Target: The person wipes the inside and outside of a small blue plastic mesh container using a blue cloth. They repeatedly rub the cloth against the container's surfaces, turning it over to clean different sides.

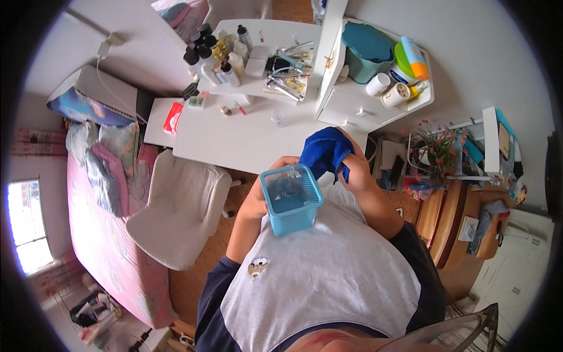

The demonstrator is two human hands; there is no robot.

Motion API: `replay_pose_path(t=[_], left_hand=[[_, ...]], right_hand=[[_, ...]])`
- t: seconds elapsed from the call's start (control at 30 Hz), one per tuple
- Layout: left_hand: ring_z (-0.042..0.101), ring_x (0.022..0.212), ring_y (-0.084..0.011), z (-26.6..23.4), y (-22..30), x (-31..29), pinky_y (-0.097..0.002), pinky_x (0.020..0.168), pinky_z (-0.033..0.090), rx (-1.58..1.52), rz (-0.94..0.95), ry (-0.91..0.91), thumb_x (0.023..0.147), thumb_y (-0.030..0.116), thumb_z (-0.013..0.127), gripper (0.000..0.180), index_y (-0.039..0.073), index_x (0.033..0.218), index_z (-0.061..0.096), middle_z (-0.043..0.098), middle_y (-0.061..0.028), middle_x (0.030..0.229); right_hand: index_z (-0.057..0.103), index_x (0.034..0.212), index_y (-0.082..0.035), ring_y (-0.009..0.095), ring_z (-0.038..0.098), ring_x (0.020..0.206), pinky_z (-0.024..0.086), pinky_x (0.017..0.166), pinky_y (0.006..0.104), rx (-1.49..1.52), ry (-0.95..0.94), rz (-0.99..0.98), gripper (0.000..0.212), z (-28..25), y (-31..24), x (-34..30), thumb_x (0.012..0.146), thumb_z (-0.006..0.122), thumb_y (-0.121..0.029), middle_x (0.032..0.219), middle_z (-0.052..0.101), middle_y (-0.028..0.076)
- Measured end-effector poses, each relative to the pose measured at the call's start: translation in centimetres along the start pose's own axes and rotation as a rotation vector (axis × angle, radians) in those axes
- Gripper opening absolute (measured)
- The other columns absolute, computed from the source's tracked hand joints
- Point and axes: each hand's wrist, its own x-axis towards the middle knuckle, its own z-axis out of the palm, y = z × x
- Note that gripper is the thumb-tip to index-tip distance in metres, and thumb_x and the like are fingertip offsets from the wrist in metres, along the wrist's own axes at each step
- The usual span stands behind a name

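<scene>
My left hand [257, 198] is wrapped round the side of a light blue plastic basket [295, 221] with mesh walls, held before my chest with its open top facing up. Some fingers show along the basket's far edge; the rest are hidden behind it. A crumpled dark blue cloth [321, 148] is bunched in my right hand [359, 169], close to the basket's far right corner. Whether cloth and basket touch, I cannot tell.
Ahead stands a white dressing table [252, 138] with several bottles [231, 75]. Left of me are a white chair [179, 208] and a pink bed [102, 234]. To the right, a drawer cabinet [352, 108] carries a teal bin [366, 53]; a flowering plant [440, 146] stands beyond.
</scene>
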Motion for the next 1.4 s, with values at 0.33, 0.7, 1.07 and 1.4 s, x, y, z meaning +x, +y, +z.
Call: replay_pose_path(t=[0.33,0.7,1.07,1.4], left_hand=[[0.059,0.100,-0.0305,-4.2,1.3,1.6,-0.0399,0.081,0.055,-0.157,-0.013,-0.068,0.051,0.068,0.080,0.106,-0.010,0.118,0.052,0.043,-0.0149,0.119],[0.063,0.078,-0.0363,-3.9,3.3,4.5,-0.0409,0.062,0.057,-0.114,0.006,-0.059,0.083,0.047,0.061,0.069,-0.011,0.118,0.047,0.040,-0.0167,0.117],[0.067,0.083,-0.0299,0.6,2.8,7.7,-0.0367,0.065,0.058,-0.287,0.043,-0.423,0.085,0.050,0.060,0.069,-0.007,0.120,0.040,0.054,-0.0225,0.103],[0.066,0.084,-0.0357,-0.8,1.5,6.3,-0.0404,0.067,0.058,-0.354,-0.088,-0.280,0.042,0.079,0.074,0.124,-0.008,0.122,0.036,0.054,-0.0222,0.102]], right_hand=[[0.037,0.136,0.006,0.035,0.048,0.123,0.036,0.105,0.0415,0.143,-0.066,-0.184,0.074,-2.5,1.8,-1.1,0.079,0.056,-0.036,0.133,0.044,0.026],[0.037,0.137,0.008,0.035,0.046,0.126,0.030,0.111,0.0450,0.888,-0.194,0.242,0.077,-6.5,8.3,-3.8,0.076,0.058,-0.035,0.139,0.043,0.024],[0.057,0.113,-0.001,0.010,0.054,0.092,0.042,0.085,0.0254,-0.307,0.288,0.171,0.030,-3.0,5.8,-1.8,0.095,0.045,-0.021,0.101,0.060,0.003],[0.050,0.122,-0.002,0.014,0.055,0.095,0.046,0.081,0.0286,-0.326,0.142,0.370,0.035,-2.5,4.2,-2.1,0.089,0.058,-0.010,0.111,0.057,0.007]])
